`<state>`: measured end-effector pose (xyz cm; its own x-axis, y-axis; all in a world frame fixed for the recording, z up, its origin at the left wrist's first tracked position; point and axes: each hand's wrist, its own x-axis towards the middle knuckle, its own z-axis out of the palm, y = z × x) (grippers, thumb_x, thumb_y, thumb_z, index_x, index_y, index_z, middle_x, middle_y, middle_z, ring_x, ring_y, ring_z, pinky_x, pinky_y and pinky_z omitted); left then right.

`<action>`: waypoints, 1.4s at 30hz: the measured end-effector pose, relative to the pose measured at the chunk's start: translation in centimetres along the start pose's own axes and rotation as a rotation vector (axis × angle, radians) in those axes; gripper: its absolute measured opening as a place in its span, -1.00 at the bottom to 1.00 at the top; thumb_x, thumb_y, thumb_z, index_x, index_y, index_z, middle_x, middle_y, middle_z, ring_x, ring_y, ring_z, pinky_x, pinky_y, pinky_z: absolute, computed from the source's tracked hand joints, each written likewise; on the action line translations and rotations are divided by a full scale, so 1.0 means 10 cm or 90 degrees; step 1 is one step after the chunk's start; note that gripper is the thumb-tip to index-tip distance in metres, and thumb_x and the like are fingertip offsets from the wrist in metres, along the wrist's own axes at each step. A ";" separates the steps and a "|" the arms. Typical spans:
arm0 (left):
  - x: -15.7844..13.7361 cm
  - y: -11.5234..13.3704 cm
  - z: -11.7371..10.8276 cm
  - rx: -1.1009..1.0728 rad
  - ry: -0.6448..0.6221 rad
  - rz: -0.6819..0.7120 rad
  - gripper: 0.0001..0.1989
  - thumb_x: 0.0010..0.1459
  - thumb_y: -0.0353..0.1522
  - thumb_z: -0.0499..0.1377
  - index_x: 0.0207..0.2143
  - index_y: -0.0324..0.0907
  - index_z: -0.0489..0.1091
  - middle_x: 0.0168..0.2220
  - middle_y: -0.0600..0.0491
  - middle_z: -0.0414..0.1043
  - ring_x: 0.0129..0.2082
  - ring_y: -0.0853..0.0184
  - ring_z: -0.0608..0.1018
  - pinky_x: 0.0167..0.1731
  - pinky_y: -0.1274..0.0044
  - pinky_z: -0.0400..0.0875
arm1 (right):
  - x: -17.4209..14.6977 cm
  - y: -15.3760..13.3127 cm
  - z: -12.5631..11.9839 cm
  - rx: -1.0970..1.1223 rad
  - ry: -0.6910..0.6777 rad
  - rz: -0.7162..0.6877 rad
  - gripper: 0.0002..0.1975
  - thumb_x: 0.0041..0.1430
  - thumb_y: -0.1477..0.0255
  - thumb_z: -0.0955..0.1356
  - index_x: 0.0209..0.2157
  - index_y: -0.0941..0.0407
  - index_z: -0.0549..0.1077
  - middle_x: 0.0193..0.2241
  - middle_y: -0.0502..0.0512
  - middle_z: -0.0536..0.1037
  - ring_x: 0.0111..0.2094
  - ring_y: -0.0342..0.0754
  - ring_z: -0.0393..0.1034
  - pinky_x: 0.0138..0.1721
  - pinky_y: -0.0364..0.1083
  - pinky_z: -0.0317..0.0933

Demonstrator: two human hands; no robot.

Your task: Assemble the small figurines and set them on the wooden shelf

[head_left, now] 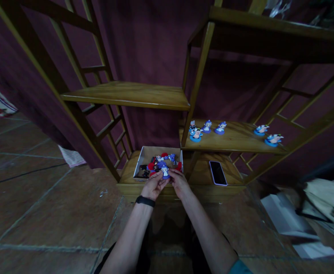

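Observation:
Between my two hands is a small figurine [165,172] with purple hair, a white body and a purple round base. My left hand [155,184], with a black band on its wrist, grips it from the left. From the right, the fingers of my right hand [180,182] are closed on it too. Just beyond my hands sits an open cardboard box [148,151] holding several more figurines in red, black and purple. My fingers hide part of the box's front edge.
On the right shelf [235,139] stand several figurines, such as a purple one [220,128] and a blue-based one [274,140]. A phone [218,173] lies on the lower board. A wooden shelf [127,93] juts out above the box. White boxes [287,215] lie on the floor at right.

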<state>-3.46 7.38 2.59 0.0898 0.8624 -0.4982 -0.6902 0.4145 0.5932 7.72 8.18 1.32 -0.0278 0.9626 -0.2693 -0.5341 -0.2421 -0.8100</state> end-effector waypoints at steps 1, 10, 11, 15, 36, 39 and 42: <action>0.01 -0.01 0.00 -0.004 0.004 0.002 -0.89 0.08 -0.55 0.13 -0.31 -0.29 0.41 -0.50 -0.01 0.49 -0.52 0.41 0.55 -0.39 0.55 0.51 | 0.00 0.00 0.00 0.006 0.004 -0.004 -0.77 -0.26 0.38 0.45 -0.45 0.12 0.51 -0.45 0.03 0.57 -0.42 -0.11 0.42 -0.39 -0.15 0.26; -0.01 -0.04 0.00 -0.011 0.036 0.023 -0.91 0.07 -0.56 0.13 -0.35 -0.29 0.40 -0.49 -0.01 0.50 -0.52 0.40 0.55 -0.40 0.54 0.51 | -0.01 0.07 0.03 0.041 0.021 -0.004 -0.79 -0.28 0.40 0.46 -0.47 0.12 0.52 -0.49 0.00 0.56 -0.46 -0.15 0.38 -0.42 -0.18 0.21; -0.02 -0.04 0.01 -0.013 0.038 0.023 -0.91 0.07 -0.56 0.13 -0.35 -0.29 0.39 -0.49 0.00 0.50 -0.52 0.40 0.55 -0.40 0.54 0.51 | -0.01 0.08 0.03 0.045 0.026 0.001 -0.79 -0.28 0.40 0.47 -0.47 0.12 0.52 -0.49 0.00 0.56 -0.46 -0.14 0.38 -0.43 -0.18 0.21; -0.05 -0.01 0.04 -0.011 0.054 0.031 -0.90 0.08 -0.57 0.12 -0.35 -0.26 0.36 -0.52 0.03 0.48 -0.55 0.41 0.54 -0.43 0.55 0.51 | -0.01 0.06 0.04 0.024 0.025 0.006 -0.77 -0.26 0.36 0.46 -0.45 0.10 0.51 -0.47 -0.02 0.55 -0.46 -0.14 0.37 -0.45 -0.18 0.19; -0.02 0.05 -0.01 -0.038 0.036 0.036 -0.89 0.04 -0.60 0.14 -0.38 -0.28 0.38 -0.50 0.01 0.50 -0.52 0.39 0.55 -0.41 0.55 0.49 | 0.12 0.06 0.02 -0.288 -0.072 -0.197 -0.74 -0.12 0.39 0.36 -0.29 0.10 0.49 -0.31 0.02 0.57 -0.27 -0.03 0.43 -0.14 -0.05 0.25; 0.01 0.04 -0.03 -0.050 0.028 0.028 -0.92 0.06 -0.56 0.14 -0.41 -0.27 0.37 -0.52 0.01 0.48 -0.54 0.39 0.54 -0.43 0.54 0.49 | 0.17 0.08 -0.03 -0.321 -0.080 -0.213 -0.75 -0.12 0.40 0.36 -0.30 0.10 0.49 -0.32 0.02 0.58 -0.28 -0.03 0.43 -0.15 -0.04 0.26; 0.04 0.02 -0.04 -0.056 0.028 0.024 -0.91 0.08 -0.57 0.11 -0.41 -0.27 0.37 -0.54 0.03 0.47 -0.58 0.42 0.52 -0.47 0.57 0.48 | 0.18 0.09 -0.05 -0.340 -0.086 -0.215 -0.77 -0.11 0.39 0.36 -0.32 0.10 0.50 -0.36 0.01 0.57 -0.32 -0.04 0.43 -0.20 -0.06 0.27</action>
<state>-3.86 7.65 2.24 0.0319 0.8622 -0.5056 -0.7531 0.3533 0.5550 7.62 9.67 -0.16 -0.0565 0.9948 0.0852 -0.0392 0.0831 -0.9958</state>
